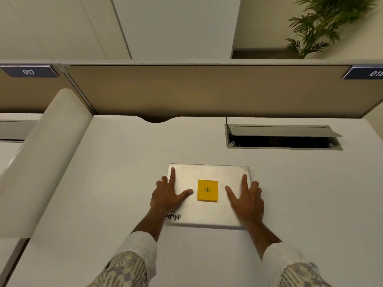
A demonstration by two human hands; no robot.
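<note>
A closed silver laptop (207, 214) lies flat on the white desk (103, 183) in front of me. A yellow sticky note (207, 190) with a handwritten mark sits in the middle of its lid, and a black-lettered sticker (173, 216) shows near the lid's front left corner. My left hand (167, 195) rests on the lid's left side with fingers spread and straight. My right hand (247, 200) lies flat on the lid's right side, fingers straight, reaching over the right edge. Neither hand touches the note.
An open cable tray with a raised flap (284, 137) is set into the desk at the back right. A tan partition (207, 90) rises behind the desk, with number plates at both ends. A rounded white divider (41, 158) bounds the left side. A plant (319, 23) stands beyond.
</note>
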